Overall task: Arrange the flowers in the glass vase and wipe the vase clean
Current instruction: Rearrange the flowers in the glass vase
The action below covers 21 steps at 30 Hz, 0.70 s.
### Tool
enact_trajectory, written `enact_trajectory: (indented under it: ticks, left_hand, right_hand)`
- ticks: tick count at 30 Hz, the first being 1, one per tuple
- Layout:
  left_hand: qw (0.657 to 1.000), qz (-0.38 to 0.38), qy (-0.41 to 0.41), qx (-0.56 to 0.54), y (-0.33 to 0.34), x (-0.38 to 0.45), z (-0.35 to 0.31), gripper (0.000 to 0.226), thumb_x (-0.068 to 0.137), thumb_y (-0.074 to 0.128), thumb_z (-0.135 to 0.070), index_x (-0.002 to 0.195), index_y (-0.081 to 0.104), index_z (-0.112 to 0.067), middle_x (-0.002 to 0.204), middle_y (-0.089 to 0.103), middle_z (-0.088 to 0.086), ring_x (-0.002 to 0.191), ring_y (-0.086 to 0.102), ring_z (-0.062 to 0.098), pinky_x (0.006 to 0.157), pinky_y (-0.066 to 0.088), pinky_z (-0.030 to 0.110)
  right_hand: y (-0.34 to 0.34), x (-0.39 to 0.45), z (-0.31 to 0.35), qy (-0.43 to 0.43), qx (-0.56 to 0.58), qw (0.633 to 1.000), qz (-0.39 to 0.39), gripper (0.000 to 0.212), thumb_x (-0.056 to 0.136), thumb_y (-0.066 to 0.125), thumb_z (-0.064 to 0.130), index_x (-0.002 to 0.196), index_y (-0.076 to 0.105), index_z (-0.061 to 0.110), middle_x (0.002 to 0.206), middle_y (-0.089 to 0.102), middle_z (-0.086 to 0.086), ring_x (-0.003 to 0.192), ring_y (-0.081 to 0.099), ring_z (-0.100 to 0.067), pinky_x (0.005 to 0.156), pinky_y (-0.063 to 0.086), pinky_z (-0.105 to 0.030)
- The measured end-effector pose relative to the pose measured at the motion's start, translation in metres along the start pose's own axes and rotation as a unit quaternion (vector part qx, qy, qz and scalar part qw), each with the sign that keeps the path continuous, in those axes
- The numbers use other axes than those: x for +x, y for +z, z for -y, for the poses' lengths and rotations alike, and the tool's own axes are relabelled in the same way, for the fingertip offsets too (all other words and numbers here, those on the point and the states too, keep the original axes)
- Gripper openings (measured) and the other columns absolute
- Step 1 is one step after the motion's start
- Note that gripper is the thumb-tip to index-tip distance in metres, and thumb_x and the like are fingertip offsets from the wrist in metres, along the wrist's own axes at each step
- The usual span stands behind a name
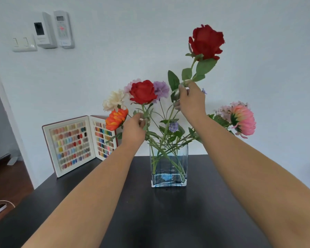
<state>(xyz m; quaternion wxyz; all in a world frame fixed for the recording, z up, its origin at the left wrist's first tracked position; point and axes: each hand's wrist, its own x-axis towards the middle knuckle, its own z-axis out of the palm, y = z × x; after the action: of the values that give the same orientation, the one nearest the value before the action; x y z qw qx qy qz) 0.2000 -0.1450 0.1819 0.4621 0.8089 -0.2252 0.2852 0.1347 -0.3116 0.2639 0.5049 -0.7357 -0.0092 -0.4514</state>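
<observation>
Right hand [191, 100] fingers [182, 90] pinched shut on the green stem of a tall red fabric rose [206, 42], raised above the bunch; left hand [133, 127] fingers [142, 122] closed on the stem of a shorter red rose [143, 92] already standing in the rectangular clear glass vase [169, 165]. Vase sits mid dark surface [150, 212], other blooms fanned out. Arranging step, wiping not yet begun and no cloth visible; next, likely lower the raised stem into the vase opening between crossed stems.

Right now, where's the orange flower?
In the head view, the orange flower hangs at the bouquet's left edge, just below the cream flower and beside the left hand, in front of the open colour-swatch case.
</observation>
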Motion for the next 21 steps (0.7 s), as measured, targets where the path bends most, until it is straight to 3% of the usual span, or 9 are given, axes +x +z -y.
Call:
enact_trajectory:
  ticks: [4,10,15,19,21]
  left_hand:
    - [0.999,0.028,-0.012,-0.011,0.001,0.001,0.003,0.021,0.094,0.046,-0.008,0.105,0.063,-0.006,0.085,0.070,0.016,0.077,0.065,0.034,0.070,0.055,0.052]
    - [0.999,0.034,-0.006,-0.039,0.000,0.005,0.006,0.021,0.093,0.045,-0.010,0.101,0.063,-0.008,0.084,0.070,0.014,0.079,0.067,0.033,0.067,0.057,0.051]
    - [0.998,0.032,-0.018,-0.049,0.003,0.008,0.014,0.017,0.091,0.047,-0.004,0.097,0.063,-0.006,0.086,0.068,0.013,0.083,0.067,0.034,0.071,0.057,0.049]
    - [1.000,0.025,-0.010,0.009,0.008,0.008,0.020,0.018,0.086,0.057,0.002,0.098,0.065,-0.008,0.084,0.066,0.006,0.078,0.061,0.022,0.070,0.047,0.025]
    - [0.999,0.025,-0.006,0.022,0.008,0.009,0.022,0.020,0.082,0.061,0.006,0.094,0.065,-0.010,0.080,0.062,0.002,0.073,0.055,0.016,0.068,0.043,0.022]
  right_hand:
    - [0.010,-0.002,-0.001,-0.006,-0.019,1.000,0.022,0.014,0.099,0.043,0.021,0.103,0.054,0.012,0.073,0.065,-0.013,0.053,0.066,-0.024,0.059,0.059,-0.048]
    - [0.030,-0.018,-0.022,0.013,-0.098,0.991,0.090,0.018,0.099,0.042,0.020,0.108,0.053,0.009,0.078,0.067,-0.019,0.064,0.068,-0.031,0.064,0.057,-0.052]
    - [0.024,0.003,-0.010,-0.002,-0.086,0.995,0.045,0.020,0.099,0.042,0.022,0.108,0.054,0.009,0.083,0.067,-0.018,0.068,0.068,-0.032,0.067,0.057,-0.050]
    - [0.013,0.024,0.010,-0.024,-0.043,0.999,-0.016,0.012,0.098,0.043,0.020,0.097,0.052,0.014,0.077,0.069,-0.016,0.050,0.065,-0.022,0.052,0.058,-0.038]
    - [0.014,0.025,0.012,-0.027,-0.028,0.999,-0.020,0.012,0.098,0.043,0.020,0.096,0.053,0.013,0.076,0.069,-0.015,0.047,0.063,-0.021,0.050,0.058,-0.038]
